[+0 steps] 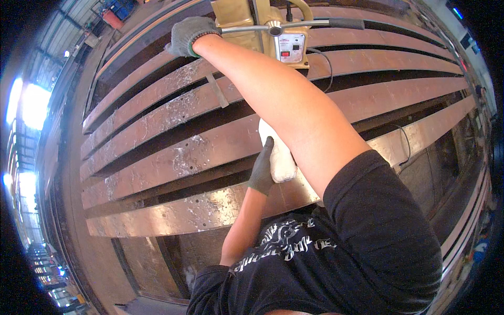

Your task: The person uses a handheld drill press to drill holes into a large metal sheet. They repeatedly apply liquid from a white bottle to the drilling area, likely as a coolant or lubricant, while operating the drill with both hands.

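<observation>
My right arm reaches across to the upper left, and my right hand (191,37) in a grey knit glove is closed round the left end of a metal feed handle (241,30). This handle belongs to a tan magnetic drill (236,13) with a control panel (290,47) bearing a red switch. Lower down, my left hand (263,170) in a dark grey glove is closed on a white, rounded bottle (282,160), held close to my body. My right forearm hides part of the bottle. The drill's upper part is cut off by the picture's edge.
Several long brown steel beams (157,157) lie side by side with dark gaps between them, splashed with whitish wet marks. A short flat metal strip (217,90) bridges a gap. A black cable (329,68) hangs from the drill. Red and blue containers (112,19) stand far left.
</observation>
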Available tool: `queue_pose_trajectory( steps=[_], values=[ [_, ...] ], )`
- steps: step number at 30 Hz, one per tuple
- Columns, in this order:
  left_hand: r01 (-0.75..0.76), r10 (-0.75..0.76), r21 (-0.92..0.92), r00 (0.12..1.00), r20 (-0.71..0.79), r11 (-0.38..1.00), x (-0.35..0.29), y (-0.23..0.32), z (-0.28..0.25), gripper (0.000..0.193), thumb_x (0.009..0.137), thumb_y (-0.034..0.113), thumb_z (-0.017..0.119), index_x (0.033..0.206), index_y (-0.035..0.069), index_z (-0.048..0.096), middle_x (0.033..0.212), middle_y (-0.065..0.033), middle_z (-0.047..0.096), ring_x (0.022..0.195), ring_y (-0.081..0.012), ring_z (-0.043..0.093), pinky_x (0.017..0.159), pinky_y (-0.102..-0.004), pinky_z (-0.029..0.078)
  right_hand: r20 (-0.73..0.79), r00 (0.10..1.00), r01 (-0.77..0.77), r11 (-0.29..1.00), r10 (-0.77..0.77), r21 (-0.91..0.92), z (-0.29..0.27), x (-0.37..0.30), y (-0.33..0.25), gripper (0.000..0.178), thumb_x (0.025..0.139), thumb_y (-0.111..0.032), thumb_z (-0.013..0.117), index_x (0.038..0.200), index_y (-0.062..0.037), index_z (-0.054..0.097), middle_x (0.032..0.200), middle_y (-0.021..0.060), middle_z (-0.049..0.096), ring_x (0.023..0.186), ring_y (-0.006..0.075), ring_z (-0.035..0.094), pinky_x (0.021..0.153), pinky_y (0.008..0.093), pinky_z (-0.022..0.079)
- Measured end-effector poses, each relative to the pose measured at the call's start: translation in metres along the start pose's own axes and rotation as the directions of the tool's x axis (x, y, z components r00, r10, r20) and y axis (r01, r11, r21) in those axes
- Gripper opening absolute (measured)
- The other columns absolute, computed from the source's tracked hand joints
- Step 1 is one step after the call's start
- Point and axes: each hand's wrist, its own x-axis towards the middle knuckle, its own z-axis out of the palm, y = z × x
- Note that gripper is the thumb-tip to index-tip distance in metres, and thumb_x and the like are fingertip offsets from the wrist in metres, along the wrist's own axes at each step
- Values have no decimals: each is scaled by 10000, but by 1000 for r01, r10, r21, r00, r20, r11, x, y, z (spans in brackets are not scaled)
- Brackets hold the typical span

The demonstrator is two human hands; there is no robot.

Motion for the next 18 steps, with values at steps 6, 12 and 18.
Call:
queue_pose_trajectory(
  steps=[6, 12, 18],
  values=[
    [30, -30, -20, 999, -25, 999, 12, -7, -28, 518, 1059, 467, 561, 1304, 12, 593, 1111, -114, 710, 913, -235, 715, 791, -374, 611, 228, 970, 108, 992, -89, -70, -2, 17, -1, 554, 844, -524, 652, 1245, -154, 751, 1324, 121, 703, 1224, 335, 662, 1021, 507, 516],
    [73, -84, -132, 993, -81, 989, -1, 1, -28, 485, 1022, 446, 639, 1259, 24, 608, 1048, -71, 704, 852, -195, 700, 748, -342, 600, 548, 818, 235, 971, -178, -35, -21, 20, -15, 425, 886, -390, 604, 1042, -49, 804, 1041, 196, 774, 951, 299, 757, 821, 442, 579],
    [77, -66, 47, 978, -199, 996, 0, 11, -8, 563, 981, 497, 687, 1238, -2, 633, 1021, -79, 717, 850, -203, 714, 790, -346, 604, 691, 720, 105, 994, -60, -23, -38, 20, -7, 390, 934, -360, 584, 932, -26, 787, 883, 115, 769, 767, 252, 704, 701, 406, 555]
  ],
)
